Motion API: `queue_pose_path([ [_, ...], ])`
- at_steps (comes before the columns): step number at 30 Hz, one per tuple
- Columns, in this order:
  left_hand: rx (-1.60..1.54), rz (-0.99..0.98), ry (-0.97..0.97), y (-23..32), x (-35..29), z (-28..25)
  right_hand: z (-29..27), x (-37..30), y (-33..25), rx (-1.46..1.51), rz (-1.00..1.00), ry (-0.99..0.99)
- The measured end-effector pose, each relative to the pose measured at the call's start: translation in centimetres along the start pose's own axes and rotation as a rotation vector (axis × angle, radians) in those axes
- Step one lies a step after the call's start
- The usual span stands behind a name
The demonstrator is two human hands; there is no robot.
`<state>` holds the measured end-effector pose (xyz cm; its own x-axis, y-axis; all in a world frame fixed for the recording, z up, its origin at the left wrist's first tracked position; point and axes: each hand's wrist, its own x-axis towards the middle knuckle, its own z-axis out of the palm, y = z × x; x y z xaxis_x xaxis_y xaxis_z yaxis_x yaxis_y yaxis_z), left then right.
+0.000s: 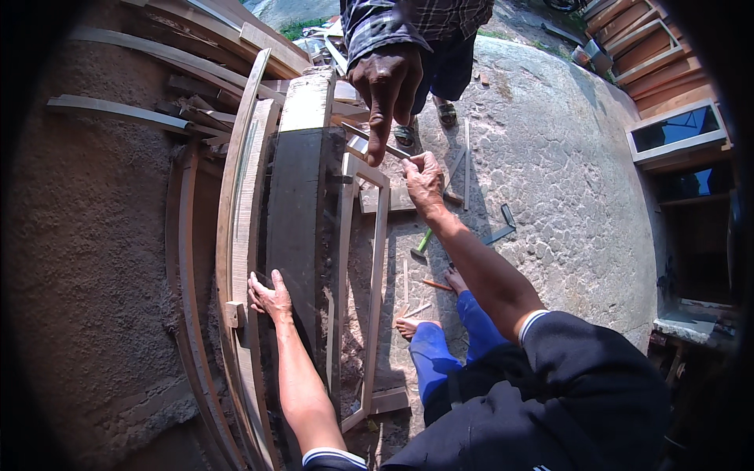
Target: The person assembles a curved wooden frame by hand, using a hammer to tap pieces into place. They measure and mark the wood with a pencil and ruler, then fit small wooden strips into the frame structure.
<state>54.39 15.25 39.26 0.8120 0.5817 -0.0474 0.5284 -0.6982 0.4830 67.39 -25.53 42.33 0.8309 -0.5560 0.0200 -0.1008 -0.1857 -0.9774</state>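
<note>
My left hand (pixel 269 297) lies with its fingers spread on the edge of a long pale board (pixel 250 204), beside a thick grey beam (pixel 292 212). My right hand (pixel 425 187) is closed around one end of a thin dark bar (pixel 399 151), whose exact kind I cannot make out. The bar slants over the top end of a narrow wooden frame (pixel 378 259) standing along the beam's right side. Another person's hand (pixel 386 86) points one finger down, close to the bar and the frame's top corner.
A green-handled hammer (pixel 422 246), a carpenter's square (pixel 503 226) and a thin orange stick (pixel 437 285) lie on the cracked ground near my feet. Stacked timber (pixel 196 47) fills the far left. Wooden frames with dark glass (pixel 677 133) stand at the right.
</note>
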Motion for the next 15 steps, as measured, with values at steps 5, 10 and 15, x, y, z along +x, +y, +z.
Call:
queue_pose_path([
  [5,0.0,-0.008,0.01,0.0,0.1,0.1,0.0,-0.3,-0.1,0.018,-0.014,0.001],
  [10,-0.008,0.012,0.021,-0.3,0.2,0.3,-0.7,-1.3,0.1,-0.023,-0.02,0.014],
  [15,0.011,0.024,0.05,-0.5,0.2,0.6,-0.9,-2.2,1.0,-0.016,-0.007,0.001],
])
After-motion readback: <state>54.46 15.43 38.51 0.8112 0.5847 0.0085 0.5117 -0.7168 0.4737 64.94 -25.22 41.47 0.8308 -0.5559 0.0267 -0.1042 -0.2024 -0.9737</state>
